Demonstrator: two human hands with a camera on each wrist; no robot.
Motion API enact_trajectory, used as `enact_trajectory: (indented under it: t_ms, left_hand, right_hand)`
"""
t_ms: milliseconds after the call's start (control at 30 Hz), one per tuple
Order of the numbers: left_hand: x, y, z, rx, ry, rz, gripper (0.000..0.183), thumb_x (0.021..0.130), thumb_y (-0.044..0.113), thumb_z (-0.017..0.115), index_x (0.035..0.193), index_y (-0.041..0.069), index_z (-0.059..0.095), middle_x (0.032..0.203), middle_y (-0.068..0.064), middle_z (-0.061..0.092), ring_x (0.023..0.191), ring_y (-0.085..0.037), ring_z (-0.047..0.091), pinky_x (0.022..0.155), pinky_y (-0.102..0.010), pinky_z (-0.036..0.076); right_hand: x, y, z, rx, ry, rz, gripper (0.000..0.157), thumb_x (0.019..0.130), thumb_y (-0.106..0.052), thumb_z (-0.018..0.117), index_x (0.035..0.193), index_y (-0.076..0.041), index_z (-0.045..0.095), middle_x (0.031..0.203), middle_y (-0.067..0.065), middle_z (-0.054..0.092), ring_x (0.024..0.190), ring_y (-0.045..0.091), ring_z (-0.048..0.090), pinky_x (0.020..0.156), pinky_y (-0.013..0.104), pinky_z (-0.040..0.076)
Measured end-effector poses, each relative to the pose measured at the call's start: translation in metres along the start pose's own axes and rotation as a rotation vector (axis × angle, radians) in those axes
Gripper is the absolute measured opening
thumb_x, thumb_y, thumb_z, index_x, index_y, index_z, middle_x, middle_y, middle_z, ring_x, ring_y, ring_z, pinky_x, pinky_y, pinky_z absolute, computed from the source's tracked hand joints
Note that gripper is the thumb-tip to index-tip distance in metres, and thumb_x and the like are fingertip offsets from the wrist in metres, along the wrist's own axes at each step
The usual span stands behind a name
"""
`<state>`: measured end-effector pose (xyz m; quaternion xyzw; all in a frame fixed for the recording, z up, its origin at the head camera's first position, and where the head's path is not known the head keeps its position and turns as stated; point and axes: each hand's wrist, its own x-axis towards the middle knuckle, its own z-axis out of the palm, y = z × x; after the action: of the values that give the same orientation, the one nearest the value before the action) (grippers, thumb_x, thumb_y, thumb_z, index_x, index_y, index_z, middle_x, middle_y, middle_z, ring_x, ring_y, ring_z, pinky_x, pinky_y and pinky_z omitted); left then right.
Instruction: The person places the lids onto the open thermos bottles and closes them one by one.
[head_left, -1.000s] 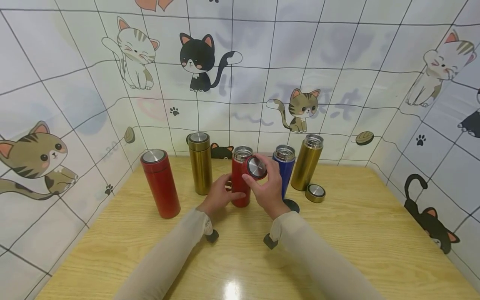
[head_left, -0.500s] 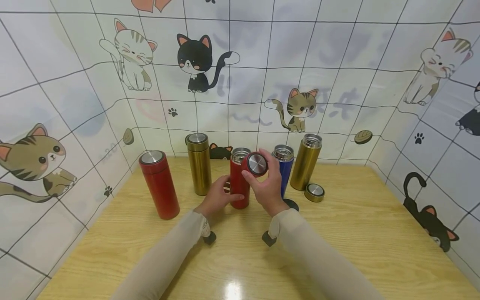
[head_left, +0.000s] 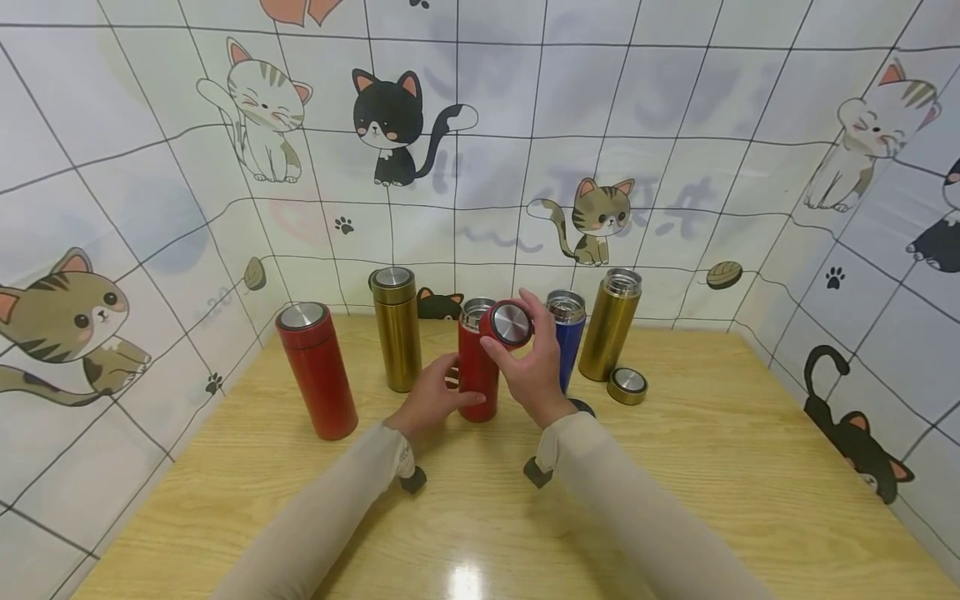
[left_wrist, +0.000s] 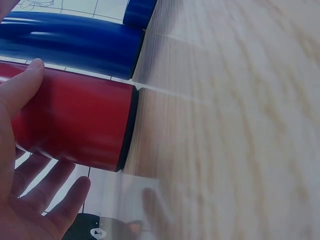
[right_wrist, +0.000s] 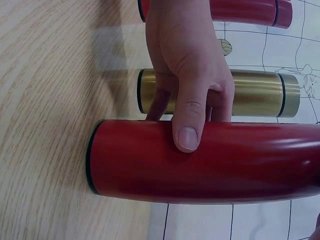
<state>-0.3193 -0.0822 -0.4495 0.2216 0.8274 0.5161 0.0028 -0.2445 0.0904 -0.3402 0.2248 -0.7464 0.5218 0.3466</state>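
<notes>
In the head view my left hand (head_left: 432,398) holds the open red thermos (head_left: 477,375) around its body, thumb across the near side. The bottle stands upright on the table. My right hand (head_left: 537,365) pinches a red lid (head_left: 510,323) with a steel disc on top. That lid is tilted beside the thermos's steel mouth, its disc facing me. The left wrist view shows the left hand (left_wrist: 30,165) on the red thermos, its lower fingers partly behind it. In the right wrist view the left thumb lies on the red thermos (right_wrist: 240,165).
To the left stand a capped red thermos (head_left: 318,375) and a capped gold thermos (head_left: 398,333). On the right, an open blue thermos (head_left: 572,337) and an open gold one (head_left: 611,329) stand near a loose gold lid (head_left: 627,386). A cat-print backdrop (head_left: 495,150) rises behind the table (head_left: 675,483).
The red lid in my right hand has risen slightly beside the thermos mouth. My left hand keeps its hold on the red thermos. The head view has shifted a little.
</notes>
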Motion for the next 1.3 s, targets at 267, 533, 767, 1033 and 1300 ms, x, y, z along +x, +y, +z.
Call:
enact_trajectory:
  t_ms: [267,533,767,1033,1300]
  left_hand:
    - [-0.001,0.001,0.001,0.010,-0.007,-0.012,0.062,0.079,0.034,0.082,0.134,0.023,0.053,0.119,0.007,0.060,0.106,-0.016,0.058,0.093,-0.037,0.050]
    - [-0.001,-0.003,0.002,0.008,-0.015,0.039,0.058,0.080,0.032,0.081,0.131,0.020,0.056,0.117,0.007,0.061,0.103,-0.014,0.059,0.091,-0.033,0.051]
    - [-0.003,-0.003,0.002,0.001,-0.004,0.064,0.057,0.080,0.029,0.081,0.130,0.019,0.056,0.116,0.005,0.061,0.103,-0.015,0.059,0.090,-0.034,0.052]
    - [-0.003,-0.007,0.000,0.008,-0.001,0.099,0.058,0.079,0.027,0.083,0.130,0.018,0.057,0.114,0.005,0.061,0.101,-0.015,0.060,0.088,-0.034,0.052]
    - [-0.006,-0.005,0.000,0.020,-0.018,0.097,0.059,0.080,0.028,0.082,0.132,0.017,0.056,0.116,0.004,0.061,0.102,-0.017,0.060,0.090,-0.037,0.052]
  right_hand:
    - [0.005,0.029,0.007,0.007,0.002,0.007,0.074,0.084,-0.005,0.075,0.145,0.000,0.034,0.137,0.022,0.046,0.126,0.031,0.045,0.108,0.049,0.035]
    - [0.012,0.041,0.011,0.017,0.010,-0.033,0.065,0.087,-0.020,0.074,0.141,-0.007,0.042,0.134,0.012,0.049,0.122,0.022,0.047,0.103,0.042,0.042]
    - [0.018,0.038,0.015,-0.028,-0.010,-0.026,0.054,0.087,-0.023,0.074,0.134,-0.007,0.050,0.128,0.009,0.052,0.118,0.019,0.045,0.097,0.038,0.045]
    - [0.028,0.035,0.016,-0.050,-0.078,-0.005,0.048,0.086,-0.025,0.075,0.129,-0.011,0.056,0.124,0.007,0.055,0.115,0.018,0.047,0.092,0.037,0.049]
    - [0.037,0.038,0.017,-0.007,-0.168,0.002,0.046,0.087,-0.025,0.074,0.128,-0.009,0.060,0.121,0.006,0.057,0.110,0.019,0.051,0.088,0.038,0.053]
